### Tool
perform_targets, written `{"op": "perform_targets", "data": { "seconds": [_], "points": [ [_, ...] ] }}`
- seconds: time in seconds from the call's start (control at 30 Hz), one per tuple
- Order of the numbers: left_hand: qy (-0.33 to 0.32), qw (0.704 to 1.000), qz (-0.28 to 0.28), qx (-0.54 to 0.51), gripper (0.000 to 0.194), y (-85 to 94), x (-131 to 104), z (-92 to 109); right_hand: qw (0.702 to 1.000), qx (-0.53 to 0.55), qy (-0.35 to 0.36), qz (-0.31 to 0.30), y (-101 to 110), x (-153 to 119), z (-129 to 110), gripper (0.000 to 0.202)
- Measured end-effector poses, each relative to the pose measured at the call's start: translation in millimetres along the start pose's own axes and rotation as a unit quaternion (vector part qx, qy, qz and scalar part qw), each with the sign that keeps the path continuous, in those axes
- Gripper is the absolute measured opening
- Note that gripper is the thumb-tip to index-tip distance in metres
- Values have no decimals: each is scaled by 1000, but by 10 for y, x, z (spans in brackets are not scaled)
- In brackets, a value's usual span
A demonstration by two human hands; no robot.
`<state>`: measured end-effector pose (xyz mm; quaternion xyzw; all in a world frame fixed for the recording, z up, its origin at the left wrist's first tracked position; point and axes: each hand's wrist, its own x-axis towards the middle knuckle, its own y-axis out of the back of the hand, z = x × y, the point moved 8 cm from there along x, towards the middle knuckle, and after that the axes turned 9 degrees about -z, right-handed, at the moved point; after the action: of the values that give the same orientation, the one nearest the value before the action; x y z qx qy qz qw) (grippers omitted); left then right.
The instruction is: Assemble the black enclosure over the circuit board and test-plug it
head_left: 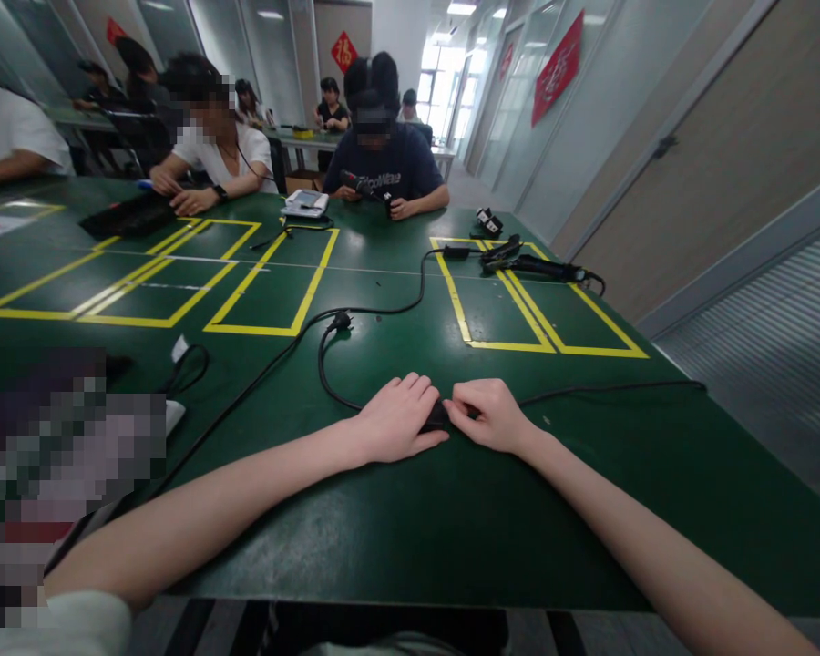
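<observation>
My left hand [397,419] is closed over a black block that looks like a power adapter [437,416], resting on the green table [396,538]. Only the block's right end shows past the fingers. At that end, the thumb and index finger of my right hand [488,415] pinch together; what is between them is too small to make out. A black cord [326,374] runs from beside my left hand to a mains plug [342,321] lying on the table. From behind my right hand another black cable [615,390] stretches toward the right edge.
Yellow tape rectangles [297,330] mark the table. A long black cable [260,374] crosses it to a small black box [457,251]. Black gear [539,264] lies at the back right. Across the table, a person [383,164] handles a dark device. Pixelated items [75,474] cover the left.
</observation>
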<state>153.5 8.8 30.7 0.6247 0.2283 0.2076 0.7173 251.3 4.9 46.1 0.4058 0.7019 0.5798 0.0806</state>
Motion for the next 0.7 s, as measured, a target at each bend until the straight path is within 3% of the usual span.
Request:
{"op": "perform_targets", "data": {
  "seconds": [0.23,0.4,0.53,0.7],
  "points": [
    [-10,993,-27,-115,36,39,-12,-75,999,31,23,-4,2,9,-111,48],
    [-61,957,-70,-274,36,22,8,-232,994,-41,99,-17,38,32,-376,50],
    [-68,952,-90,-285,29,5,26,-286,986,-98,117,-74,-77,73,-463,50],
    [-80,950,-94,-286,32,16,20,-258,987,-118,82,-75,-68,77,-402,50]
  ]
}}
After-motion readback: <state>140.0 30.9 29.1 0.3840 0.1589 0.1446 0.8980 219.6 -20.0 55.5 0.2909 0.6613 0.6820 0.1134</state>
